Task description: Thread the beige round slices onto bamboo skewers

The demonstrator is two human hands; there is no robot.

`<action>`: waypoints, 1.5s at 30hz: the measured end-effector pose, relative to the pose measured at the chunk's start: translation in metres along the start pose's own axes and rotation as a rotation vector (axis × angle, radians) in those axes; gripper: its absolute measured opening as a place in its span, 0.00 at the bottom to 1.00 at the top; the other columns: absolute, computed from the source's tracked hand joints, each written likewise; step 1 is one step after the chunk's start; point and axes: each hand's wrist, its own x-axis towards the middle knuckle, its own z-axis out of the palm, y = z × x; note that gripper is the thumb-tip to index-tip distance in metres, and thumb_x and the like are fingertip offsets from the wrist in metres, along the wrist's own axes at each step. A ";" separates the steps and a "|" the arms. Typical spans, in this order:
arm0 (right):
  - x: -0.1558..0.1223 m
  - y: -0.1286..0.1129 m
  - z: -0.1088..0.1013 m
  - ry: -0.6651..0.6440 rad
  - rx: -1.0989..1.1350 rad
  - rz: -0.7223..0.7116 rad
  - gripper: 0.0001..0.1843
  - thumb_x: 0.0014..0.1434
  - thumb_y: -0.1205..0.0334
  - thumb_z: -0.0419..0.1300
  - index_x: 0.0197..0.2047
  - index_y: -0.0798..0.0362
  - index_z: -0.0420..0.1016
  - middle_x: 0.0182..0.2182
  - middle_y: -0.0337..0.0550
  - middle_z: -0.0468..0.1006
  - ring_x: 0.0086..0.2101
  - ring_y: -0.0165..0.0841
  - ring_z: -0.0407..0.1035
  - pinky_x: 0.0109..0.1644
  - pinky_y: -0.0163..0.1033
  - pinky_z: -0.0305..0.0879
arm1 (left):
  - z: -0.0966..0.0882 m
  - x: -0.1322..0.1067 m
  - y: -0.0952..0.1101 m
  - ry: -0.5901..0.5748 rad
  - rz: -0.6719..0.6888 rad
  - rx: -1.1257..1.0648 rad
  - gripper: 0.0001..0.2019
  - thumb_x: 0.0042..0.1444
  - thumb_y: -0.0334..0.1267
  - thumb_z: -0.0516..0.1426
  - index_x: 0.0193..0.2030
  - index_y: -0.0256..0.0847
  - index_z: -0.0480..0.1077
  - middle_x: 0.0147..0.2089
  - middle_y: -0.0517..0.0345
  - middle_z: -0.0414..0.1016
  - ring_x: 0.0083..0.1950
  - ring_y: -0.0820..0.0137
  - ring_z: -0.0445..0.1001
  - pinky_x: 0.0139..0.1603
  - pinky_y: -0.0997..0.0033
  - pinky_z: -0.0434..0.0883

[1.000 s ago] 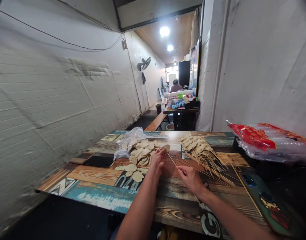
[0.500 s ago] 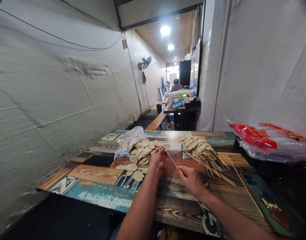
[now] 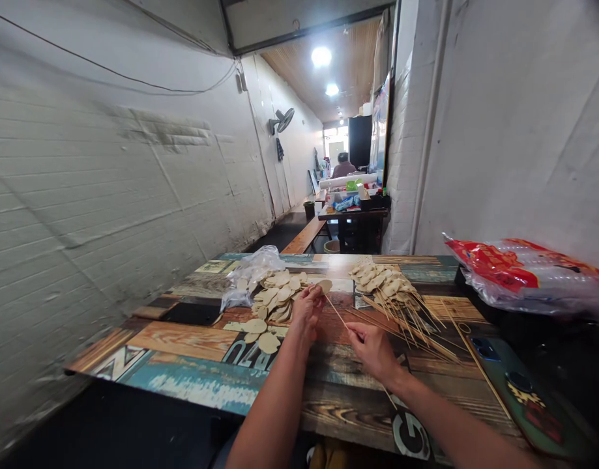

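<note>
My left hand [image 3: 307, 312] is closed on a thin, flat beige slice [image 3: 325, 285], pinched at its edge. In my right hand [image 3: 372, 348] is a thin wooden skewer [image 3: 336, 307], its far end meeting the slice; whether it has pierced it I cannot tell. Left of my hands lies a heap of similar loose slices [image 3: 276, 296], with a few more slices [image 3: 268, 343] nearer me. Beyond my right hand is a pile of slices on skewers [image 3: 384, 284], and several bare skewers [image 3: 411, 331] are scattered in front of it.
The wood-patterned table [image 3: 182, 374] carries a clear plastic bag [image 3: 257, 260], a dark flat object [image 3: 191, 312], a phone [image 3: 524, 391] and a red-and-clear package [image 3: 524, 267]. Past it stand a bench [image 3: 306, 236] and a cluttered second table [image 3: 352, 213]. A person [image 3: 343, 168] sits farther back.
The whole view has shifted slightly. Both hands keep nearly the same pose, with the slice and skewer still held together.
</note>
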 end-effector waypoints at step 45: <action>-0.002 0.012 0.006 0.010 -0.067 -0.017 0.20 0.64 0.63 0.48 0.44 0.55 0.81 0.39 0.51 0.84 0.38 0.38 0.78 0.44 0.39 0.70 | 0.012 -0.011 0.004 0.091 -0.126 -0.110 0.09 0.52 0.19 0.60 0.27 0.35 0.71 0.28 0.60 0.77 0.28 0.77 0.76 0.32 0.82 0.73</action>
